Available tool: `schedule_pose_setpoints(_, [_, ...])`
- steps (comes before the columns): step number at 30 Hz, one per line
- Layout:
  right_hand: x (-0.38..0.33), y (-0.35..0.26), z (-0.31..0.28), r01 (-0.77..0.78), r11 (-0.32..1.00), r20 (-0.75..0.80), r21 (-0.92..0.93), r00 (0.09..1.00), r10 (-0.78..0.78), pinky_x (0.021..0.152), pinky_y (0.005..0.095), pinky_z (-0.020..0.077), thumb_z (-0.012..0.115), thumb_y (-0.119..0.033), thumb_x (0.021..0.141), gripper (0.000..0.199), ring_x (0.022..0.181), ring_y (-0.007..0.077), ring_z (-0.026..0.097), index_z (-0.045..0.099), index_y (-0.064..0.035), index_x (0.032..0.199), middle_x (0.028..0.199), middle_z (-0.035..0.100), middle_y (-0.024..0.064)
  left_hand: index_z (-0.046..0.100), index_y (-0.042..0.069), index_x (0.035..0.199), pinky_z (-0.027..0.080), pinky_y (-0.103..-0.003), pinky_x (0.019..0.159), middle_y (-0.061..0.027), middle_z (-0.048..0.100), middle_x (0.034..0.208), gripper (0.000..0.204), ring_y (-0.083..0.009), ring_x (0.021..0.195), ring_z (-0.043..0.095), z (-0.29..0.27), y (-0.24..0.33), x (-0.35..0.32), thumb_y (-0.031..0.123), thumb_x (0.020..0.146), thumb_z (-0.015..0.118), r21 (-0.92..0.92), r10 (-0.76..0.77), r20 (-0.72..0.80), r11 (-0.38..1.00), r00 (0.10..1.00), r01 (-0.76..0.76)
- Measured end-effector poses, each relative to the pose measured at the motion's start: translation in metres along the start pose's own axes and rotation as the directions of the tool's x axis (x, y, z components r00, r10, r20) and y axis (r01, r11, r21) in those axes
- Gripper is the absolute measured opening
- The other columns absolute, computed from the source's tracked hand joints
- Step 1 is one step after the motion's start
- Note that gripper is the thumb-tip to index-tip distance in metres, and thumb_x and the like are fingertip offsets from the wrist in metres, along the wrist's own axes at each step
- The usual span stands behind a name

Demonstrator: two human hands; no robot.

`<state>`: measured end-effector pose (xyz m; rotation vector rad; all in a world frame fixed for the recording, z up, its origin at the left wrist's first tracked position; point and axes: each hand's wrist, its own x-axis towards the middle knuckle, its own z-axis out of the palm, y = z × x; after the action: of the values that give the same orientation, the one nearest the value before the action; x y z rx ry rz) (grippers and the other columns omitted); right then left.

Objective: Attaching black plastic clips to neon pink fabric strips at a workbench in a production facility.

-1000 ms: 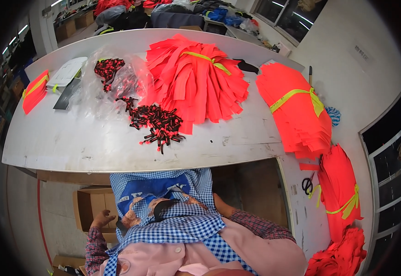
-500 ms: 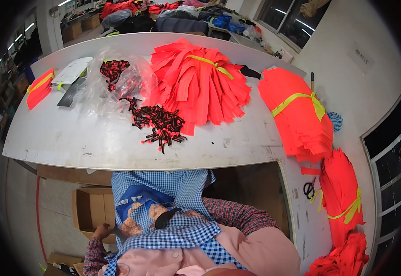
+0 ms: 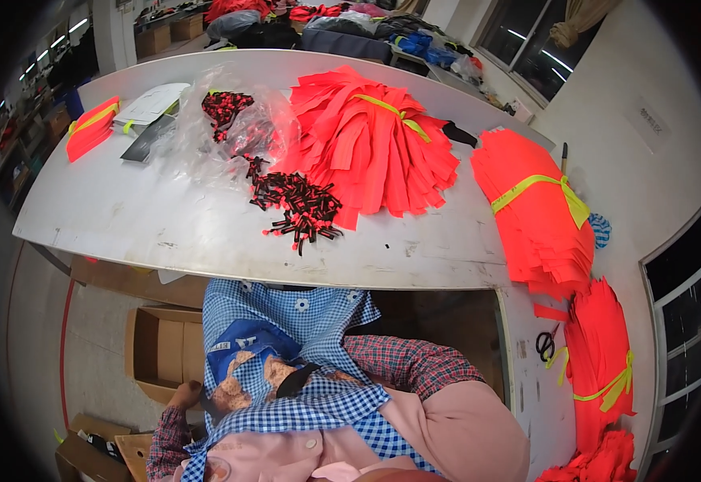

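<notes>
At the lower left, my left hand (image 3: 186, 394) is down by the near corner of an open cardboard box (image 3: 143, 353). Its fingers are too small and dark to make out. My right arm, in a plaid sleeve (image 3: 415, 365), reaches under the table edge, and the hand at its end is hidden. A blue checked apron (image 3: 286, 414) covers my front and lap. On the white table (image 3: 149, 241) before me lies a heap of small black and red pieces (image 3: 298, 202). Behind it is a fanned, tied bundle of red fabric strips (image 3: 375, 153).
A clear plastic bag (image 3: 266, 132) holds more black and red pieces. Tied red bundles (image 3: 535, 213) line the right side, near black-handled scissors (image 3: 545, 345). Papers (image 3: 153, 104) and a small red bundle (image 3: 93, 128) lie at the left. Another carton (image 3: 85, 462) stands on the floor.
The view has turned slightly, so the upper table and its contents appear farther right. My left hand stays beside the box, and my right arm remains under the table edge.
</notes>
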<state>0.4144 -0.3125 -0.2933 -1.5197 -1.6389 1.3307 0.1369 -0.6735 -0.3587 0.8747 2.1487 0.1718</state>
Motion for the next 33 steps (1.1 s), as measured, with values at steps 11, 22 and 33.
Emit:
schedule_pose_setpoints(11, [-0.017,0.017,0.022,-0.041,0.983,0.098,-0.178,0.993,0.06,0.092,0.0356,0.0445,0.046,-0.008,0.088,0.036,0.107,0.024,0.057,0.055,0.0055,0.12,0.118,0.059,0.0167,0.061,-0.002,0.11,0.048,-0.035,0.083,-0.0185,0.066,0.104,0.031,-0.0264,0.097,0.064,0.089,-0.059,-0.013,0.018,0.091,0.046,-0.515,-0.004,0.007,0.857,1.0,0.007])
schedule_pose_setpoints(22, [0.044,0.057,-0.08,0.178,0.909,0.442,-0.376,0.897,0.007,0.094,0.0358,0.0438,0.045,-0.008,0.089,0.036,0.109,0.0244,0.056,0.053,0.0055,0.121,0.121,0.058,0.0168,0.063,0.0,0.102,0.048,-0.03,0.076,-0.0104,0.066,0.092,0.028,-0.0181,0.083,0.062,-0.02,0.141,0.016,0.023,0.093,0.048,-0.947,-0.131,-0.295,0.171,0.947,-0.271])
schedule_pose_setpoints(33, [0.067,0.044,-0.201,0.456,0.804,0.675,-0.382,0.732,-0.094,0.095,0.0361,0.0432,0.044,-0.008,0.089,0.037,0.111,0.0248,0.055,0.052,0.0054,0.123,0.123,0.057,0.017,0.064,0.003,0.086,0.045,-0.028,0.063,-0.0021,0.062,0.072,0.021,-0.0112,0.068,0.055,-0.051,0.102,0.055,0.024,0.086,0.061,-0.819,-0.358,-0.435,0.539,0.826,-0.198])
